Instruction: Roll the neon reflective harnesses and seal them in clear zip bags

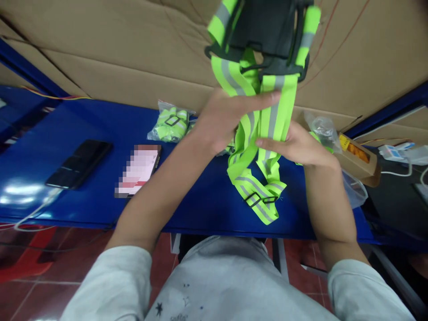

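A bright green reflective strap harness (272,111) with grey stripes hangs between my hands over the table. At its top sits a black plastic plate (264,31), with the straps threaded through its side slots. My left hand (227,113) grips the straps just below the plate, one finger stretched across their front; its other fingers are partly hidden. Lower down, my right hand (301,145) pinches the right strap, thumb in front and fingers behind. The loose lower end, carrying black slider buckles (253,199), dangles in folds near the table's front edge.
On the blue table (197,196) lie a bagged green strap bundle (172,125), a lit phone (138,171) and a dark phone (80,164) with a cable. Clear plastic bags (323,129) and a cardboard box (359,158) are at right. Cardboard (117,53) lines the back.
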Motion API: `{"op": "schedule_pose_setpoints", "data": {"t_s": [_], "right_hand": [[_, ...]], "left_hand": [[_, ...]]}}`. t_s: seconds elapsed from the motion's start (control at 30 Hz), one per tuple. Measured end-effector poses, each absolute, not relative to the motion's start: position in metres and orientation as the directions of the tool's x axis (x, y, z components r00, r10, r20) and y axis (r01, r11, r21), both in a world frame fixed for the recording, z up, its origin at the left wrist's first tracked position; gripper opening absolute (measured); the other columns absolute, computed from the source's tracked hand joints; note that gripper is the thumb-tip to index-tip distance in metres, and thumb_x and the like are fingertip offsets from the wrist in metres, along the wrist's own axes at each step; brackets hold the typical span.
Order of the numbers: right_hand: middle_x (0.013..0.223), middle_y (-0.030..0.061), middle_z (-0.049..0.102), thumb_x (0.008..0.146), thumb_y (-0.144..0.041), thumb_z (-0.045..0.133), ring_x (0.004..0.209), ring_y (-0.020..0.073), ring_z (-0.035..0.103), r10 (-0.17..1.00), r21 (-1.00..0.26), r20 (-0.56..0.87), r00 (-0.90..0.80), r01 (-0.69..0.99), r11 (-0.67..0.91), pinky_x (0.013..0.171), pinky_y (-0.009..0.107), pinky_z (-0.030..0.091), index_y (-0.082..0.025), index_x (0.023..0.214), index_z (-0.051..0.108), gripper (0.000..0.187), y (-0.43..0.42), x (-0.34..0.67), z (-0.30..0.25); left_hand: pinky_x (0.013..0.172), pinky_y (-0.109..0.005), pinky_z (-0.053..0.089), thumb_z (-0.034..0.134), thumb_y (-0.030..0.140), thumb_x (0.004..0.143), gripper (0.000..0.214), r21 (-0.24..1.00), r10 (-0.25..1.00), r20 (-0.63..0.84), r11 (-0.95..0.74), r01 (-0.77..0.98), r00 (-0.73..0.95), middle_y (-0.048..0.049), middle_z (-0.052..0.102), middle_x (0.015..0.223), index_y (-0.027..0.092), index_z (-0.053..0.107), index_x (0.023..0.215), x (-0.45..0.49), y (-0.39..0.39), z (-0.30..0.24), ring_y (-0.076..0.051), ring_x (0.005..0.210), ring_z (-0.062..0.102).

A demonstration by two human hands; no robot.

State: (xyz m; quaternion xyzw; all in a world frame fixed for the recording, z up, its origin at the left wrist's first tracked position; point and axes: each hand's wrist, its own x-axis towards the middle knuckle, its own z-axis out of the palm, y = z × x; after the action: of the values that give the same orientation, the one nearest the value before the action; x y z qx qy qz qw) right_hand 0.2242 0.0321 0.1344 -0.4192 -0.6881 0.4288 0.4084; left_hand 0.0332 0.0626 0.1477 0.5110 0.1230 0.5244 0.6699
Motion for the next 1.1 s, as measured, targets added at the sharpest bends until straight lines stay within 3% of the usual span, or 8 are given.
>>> {"op": "schedule_pose_setpoints", "data": {"t_s": [0.13,0.23,0.33,0.53,0.7,0.87,0.97,1.1], "right_hand": [[0.127,0.001,0.075,0.079,-0.037,0.091,0.118,0.0235,0.071,0.877,-0.933,0.182,-0.444,0.204,0.297,0.101,0.042,0.063,-0.027,0.134,0.066,0.061,0.04,0.235,0.132],[0.12,0.0064,0.078,0.093,-0.039,0.078,0.101,0.0195,0.077,0.711,-0.948,-0.05,-0.701,0.257,0.186,0.092,0.035,0.064,-0.019,0.134,0.067,0.047,0.044,0.244,0.13],[0.125,0.0117,0.077,0.101,-0.038,0.068,0.105,0.0196,0.077,0.493,-0.961,-0.196,-0.848,0.267,0.077,0.1,0.033,0.061,-0.013,0.138,0.065,0.045,0.049,0.245,0.123],[0.148,0.013,0.065,0.103,-0.041,0.064,0.146,0.0221,0.056,0.215,-0.97,-0.235,-0.948,0.241,0.001,0.124,0.032,0.042,-0.014,0.149,0.06,0.054,0.064,0.237,0.096],[0.148,0.0091,0.065,0.094,-0.042,0.075,0.147,0.0239,0.054,0.287,-0.942,-0.312,-0.906,0.335,0.034,0.126,0.034,0.039,-0.016,0.143,0.066,0.056,0.072,0.239,0.071],[0.141,0.0077,0.07,0.075,-0.03,0.087,0.129,0.0237,0.066,0.674,-0.988,-0.157,-0.722,0.112,-0.109,0.114,0.037,0.051,-0.021,0.144,0.063,0.073,0.08,0.231,0.046],[0.134,0.0077,0.073,0.073,-0.03,0.087,0.117,0.0219,0.071,0.786,-0.99,-0.138,-0.603,0.102,-0.096,0.108,0.035,0.054,-0.019,0.133,0.069,0.064,0.085,0.226,0.042],[0.131,0.0051,0.073,0.074,-0.029,0.087,0.107,0.0177,0.072,0.776,-0.987,-0.131,-0.617,0.152,-0.046,0.105,0.033,0.055,-0.019,0.128,0.069,0.057,0.084,0.23,0.052]], "left_hand": [[0.112,-0.036,0.059,0.069,0.009,0.094,0.013,0.785,0.845,0.438,-0.193,-0.588,0.307,-0.0028,0.079,0.102,0.011,0.077,0.104,0.014,0.065,0.168,-0.022,0.115,0.074],[0.115,-0.033,0.056,0.051,0.016,0.108,0.022,0.765,0.864,0.466,-0.285,-0.578,0.191,0.0005,0.075,0.097,0.008,0.071,0.103,-0.006,0.069,0.186,-0.019,0.128,0.069],[0.11,-0.028,0.055,0.034,0.011,0.113,0.031,0.696,0.895,0.445,-0.324,-0.641,0.031,0.0033,0.067,0.088,0.006,0.064,0.106,-0.021,0.075,0.198,-0.017,0.142,0.06],[0.111,-0.027,0.054,0.037,0.014,0.113,0.029,0.674,0.906,0.409,-0.219,-0.705,0.109,0.0017,0.069,0.086,0.006,0.062,0.103,-0.028,0.079,0.2,-0.023,0.144,0.058],[0.115,-0.024,0.052,0.039,0.014,0.113,0.025,0.709,0.91,0.414,-0.3,-0.639,0.032,0.0032,0.072,0.097,0.01,0.063,0.11,-0.041,0.08,0.203,-0.015,0.138,0.06],[0.122,-0.021,0.044,0.037,0.016,0.114,0.032,0.723,0.887,0.459,-0.4,-0.563,-0.041,-0.0017,0.069,0.129,0.004,0.049,0.142,-0.056,0.09,0.204,-0.013,0.141,0.055],[0.125,-0.019,0.039,0.033,0.015,0.115,0.039,0.711,0.877,0.47,-0.444,-0.545,-0.101,-0.0042,0.063,0.142,0.002,0.039,0.152,-0.065,0.098,0.202,-0.013,0.147,0.05],[0.135,-0.045,0.028,0.026,0.035,0.118,0.048,0.761,0.946,0.215,-0.317,-0.566,-0.241,-0.0023,0.058,0.149,0.01,0.034,0.158,-0.076,0.104,0.203,-0.023,0.157,0.039]]}}
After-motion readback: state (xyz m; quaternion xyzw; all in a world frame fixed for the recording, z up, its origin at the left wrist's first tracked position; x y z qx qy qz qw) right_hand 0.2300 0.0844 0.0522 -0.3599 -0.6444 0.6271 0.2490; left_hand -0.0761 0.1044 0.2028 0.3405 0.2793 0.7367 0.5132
